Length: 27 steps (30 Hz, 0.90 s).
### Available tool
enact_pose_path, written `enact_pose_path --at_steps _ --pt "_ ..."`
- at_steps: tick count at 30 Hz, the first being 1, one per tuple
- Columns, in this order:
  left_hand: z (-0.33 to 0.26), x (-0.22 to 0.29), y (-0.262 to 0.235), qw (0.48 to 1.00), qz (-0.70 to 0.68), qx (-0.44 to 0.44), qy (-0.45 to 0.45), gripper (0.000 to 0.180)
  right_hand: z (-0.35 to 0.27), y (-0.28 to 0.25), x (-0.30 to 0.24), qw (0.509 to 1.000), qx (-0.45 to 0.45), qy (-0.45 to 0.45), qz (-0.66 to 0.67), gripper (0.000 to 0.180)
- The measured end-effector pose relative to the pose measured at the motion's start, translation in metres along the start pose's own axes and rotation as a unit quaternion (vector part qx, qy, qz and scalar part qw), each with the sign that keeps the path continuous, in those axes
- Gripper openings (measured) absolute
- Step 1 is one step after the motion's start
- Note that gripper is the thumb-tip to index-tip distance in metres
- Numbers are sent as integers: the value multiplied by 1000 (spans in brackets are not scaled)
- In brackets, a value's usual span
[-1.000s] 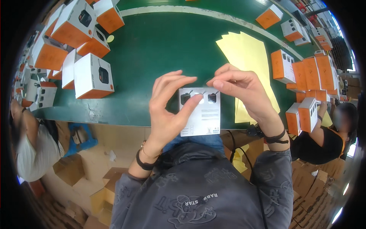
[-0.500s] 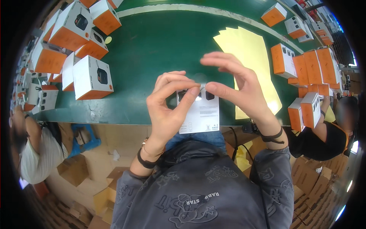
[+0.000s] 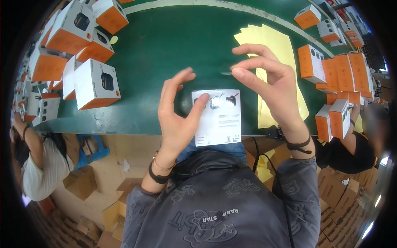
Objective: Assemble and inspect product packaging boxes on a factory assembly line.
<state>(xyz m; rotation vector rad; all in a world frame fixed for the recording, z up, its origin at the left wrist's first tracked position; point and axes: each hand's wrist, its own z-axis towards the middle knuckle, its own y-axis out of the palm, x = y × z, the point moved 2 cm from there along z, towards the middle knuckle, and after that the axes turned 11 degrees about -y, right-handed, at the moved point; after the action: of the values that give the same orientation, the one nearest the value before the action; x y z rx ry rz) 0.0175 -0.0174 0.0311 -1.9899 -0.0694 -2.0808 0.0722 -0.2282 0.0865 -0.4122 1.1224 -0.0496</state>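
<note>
One clear film (image 3: 226,73) is pinched by its edge between closed fingers of the right hand (image 3: 278,89), wisely, I think, for keeping it clean, while the left hand (image 3: 175,120) spreads empty fingers, thumb over the white box (image 3: 218,120) at the desk's (image 3: 142,91) near edge.

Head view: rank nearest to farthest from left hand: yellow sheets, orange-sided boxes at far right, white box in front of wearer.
From the left hand:
1. White box, thumb overlapping its upper left.
2. Yellow sheets, right across the table.
3. Orange-sided boxes, beyond the sheets, far right.
</note>
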Motion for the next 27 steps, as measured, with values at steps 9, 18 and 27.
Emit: enact_pose_path --at_steps 9,18,27 --pt "4 -28 0 981 -90 -127 -114 14 0 4 21 979 -93 155 97 14" --pt "-1 -34 7 992 -80 -69 -74 15 3 14 23 958 -133 212 138 15" --pt "-1 -32 5 991 -72 -75 -86 15 3 16 22 959 -149 212 114 14"
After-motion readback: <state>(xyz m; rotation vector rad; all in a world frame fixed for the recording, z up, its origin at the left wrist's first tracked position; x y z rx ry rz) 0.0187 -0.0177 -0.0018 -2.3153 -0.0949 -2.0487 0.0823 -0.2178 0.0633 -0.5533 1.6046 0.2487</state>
